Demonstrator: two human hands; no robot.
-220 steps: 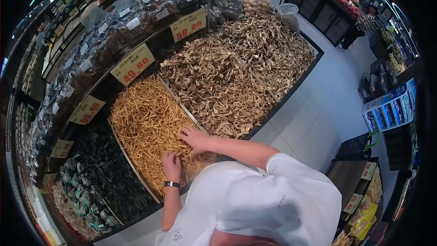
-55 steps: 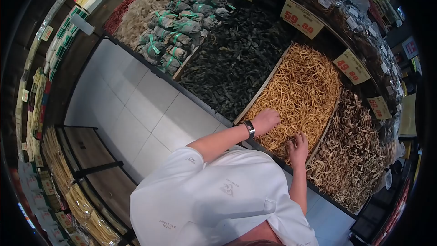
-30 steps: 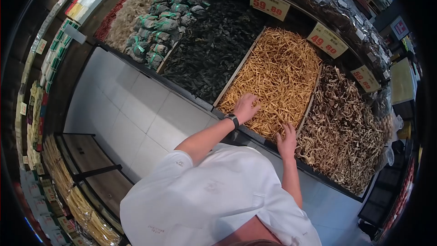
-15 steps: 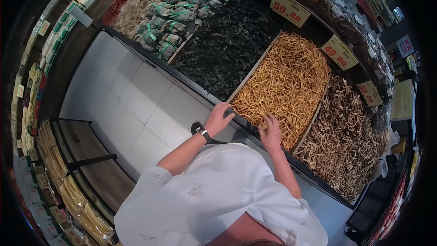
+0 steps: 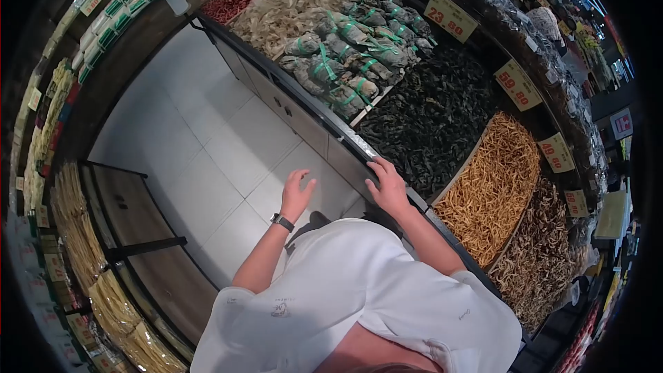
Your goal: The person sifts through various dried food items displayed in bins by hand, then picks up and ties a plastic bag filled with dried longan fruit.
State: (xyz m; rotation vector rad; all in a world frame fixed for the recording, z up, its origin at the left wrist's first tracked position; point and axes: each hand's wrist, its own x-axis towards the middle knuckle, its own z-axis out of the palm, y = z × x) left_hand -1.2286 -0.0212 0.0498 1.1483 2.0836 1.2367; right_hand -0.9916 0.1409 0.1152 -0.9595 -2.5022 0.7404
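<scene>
One unclenched left hand point(image 5: 298, 193) hovers above floor tiles point(image 5: 200, 141). The right hand point(image 5: 388, 188), also unclenched, is near dark dried goods point(image 5: 428, 117).

White short-sleeved shirt point(image 5: 324, 269), dark-strapped wristwatch point(image 5: 282, 222)

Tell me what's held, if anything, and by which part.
Nothing: the left hand is over the floor, the right hand by the counter edge; both look empty.

Counter point(image 5: 304, 116) with seemingly dried foods point(image 5: 435, 116)
</scene>
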